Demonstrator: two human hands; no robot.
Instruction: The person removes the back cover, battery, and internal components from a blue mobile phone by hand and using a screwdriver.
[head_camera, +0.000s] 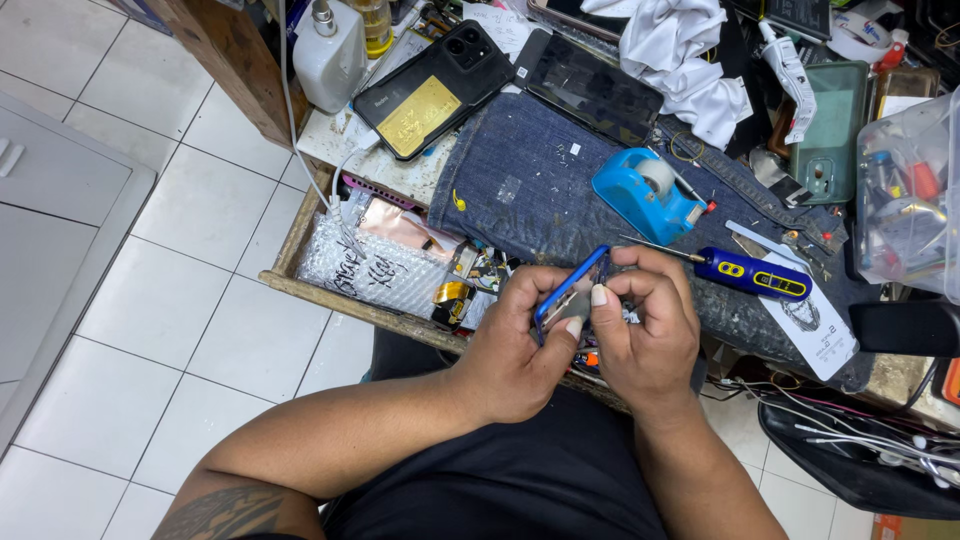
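The blue phone frame (572, 285) sits edge-up between both my hands, held just above my lap at the near edge of the tabletop (330, 140). My left hand (515, 340) wraps it from the left, its grip closed on the frame with the thumb pressing along the lower rim. My right hand (645, 320) comes in from the other side, fingers curled over the top edge and the thumb tip set against the inner face, so its grip is also closed on the frame. Just beyond my knuckles lies a blue and yellow screwdriver (750, 273) on the denim cloth (540, 190), its tip pointing toward my right hand. Farther back on the cloth stands a blue tape dispenser (645, 195). Left of my hands rests a bubble-wrap pouch (375, 265), and beyond it a black phone (435, 88) lying face-down.
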